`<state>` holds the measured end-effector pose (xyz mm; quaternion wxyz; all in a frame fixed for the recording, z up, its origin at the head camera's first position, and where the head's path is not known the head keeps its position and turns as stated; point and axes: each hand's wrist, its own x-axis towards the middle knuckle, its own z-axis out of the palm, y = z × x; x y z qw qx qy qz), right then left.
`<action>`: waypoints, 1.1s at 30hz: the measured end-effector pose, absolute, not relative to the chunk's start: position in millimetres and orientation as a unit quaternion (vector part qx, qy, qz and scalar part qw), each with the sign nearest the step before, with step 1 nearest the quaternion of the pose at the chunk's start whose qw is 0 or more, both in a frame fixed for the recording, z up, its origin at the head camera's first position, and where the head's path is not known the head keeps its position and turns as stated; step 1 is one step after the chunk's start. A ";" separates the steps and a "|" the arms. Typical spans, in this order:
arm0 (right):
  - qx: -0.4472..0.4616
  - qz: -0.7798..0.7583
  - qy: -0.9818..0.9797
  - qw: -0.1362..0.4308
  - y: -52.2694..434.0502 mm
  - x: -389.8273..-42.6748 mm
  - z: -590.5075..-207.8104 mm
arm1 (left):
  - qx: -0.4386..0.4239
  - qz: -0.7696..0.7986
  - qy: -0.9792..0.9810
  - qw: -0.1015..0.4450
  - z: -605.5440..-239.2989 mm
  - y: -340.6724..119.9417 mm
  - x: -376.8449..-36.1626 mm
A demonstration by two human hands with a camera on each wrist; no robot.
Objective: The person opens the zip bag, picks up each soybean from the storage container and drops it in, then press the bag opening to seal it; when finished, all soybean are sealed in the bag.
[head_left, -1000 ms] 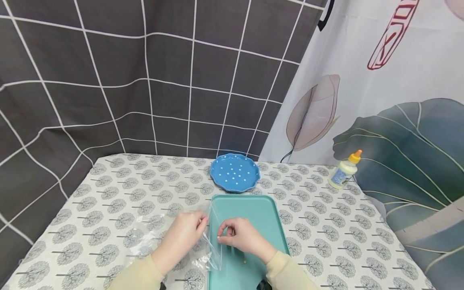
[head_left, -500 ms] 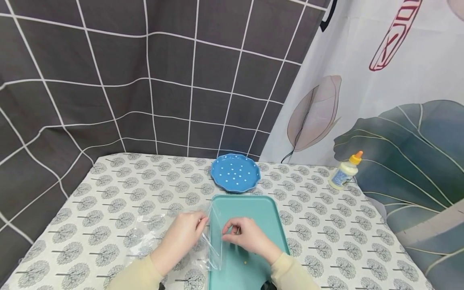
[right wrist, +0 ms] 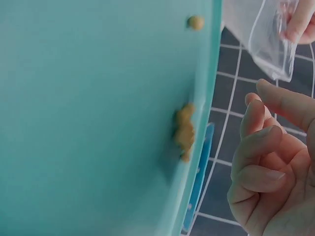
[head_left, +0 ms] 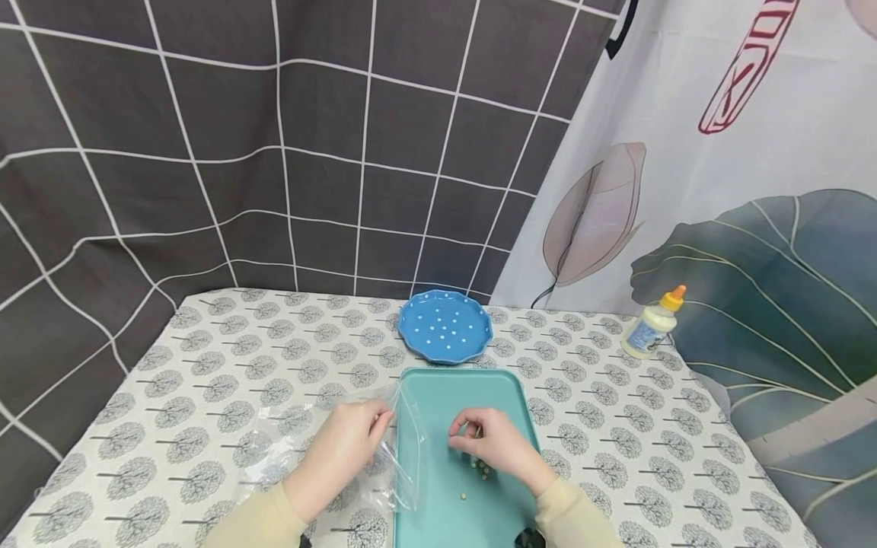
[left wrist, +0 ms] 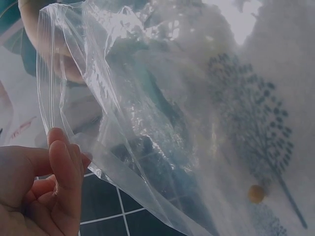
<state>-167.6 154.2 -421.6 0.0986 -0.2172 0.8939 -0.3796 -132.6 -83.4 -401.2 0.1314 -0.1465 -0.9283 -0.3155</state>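
1. Left hand (head_left: 342, 449) pinches the clear crinkled plastic zip bag (head_left: 400, 449) at the left edge of the rectangular teal plastic tray (head_left: 479, 388).
2. Right hand (head_left: 489, 445), fingers loosely curled and holding nothing, hovers over small tan beans (head_left: 482, 468) on the tray.

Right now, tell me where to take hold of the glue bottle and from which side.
Grip the glue bottle around its white body, below the orange nozzle. It stands leaning toward the curtain at the table's far right edge, so come from the near left, the open table side. The right hand is the closer of the hands.
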 end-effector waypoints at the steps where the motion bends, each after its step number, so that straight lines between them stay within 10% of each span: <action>1: -0.215 -0.374 0.897 0.095 156.6 -168.2 -422.0 | -0.147 -0.315 -0.928 0.131 -401.3 -83.5 -132.5; 33: -0.144 -0.266 0.952 0.052 174.5 -182.4 -436.9 | -0.151 -0.299 -0.932 0.140 -403.0 -82.8 -132.3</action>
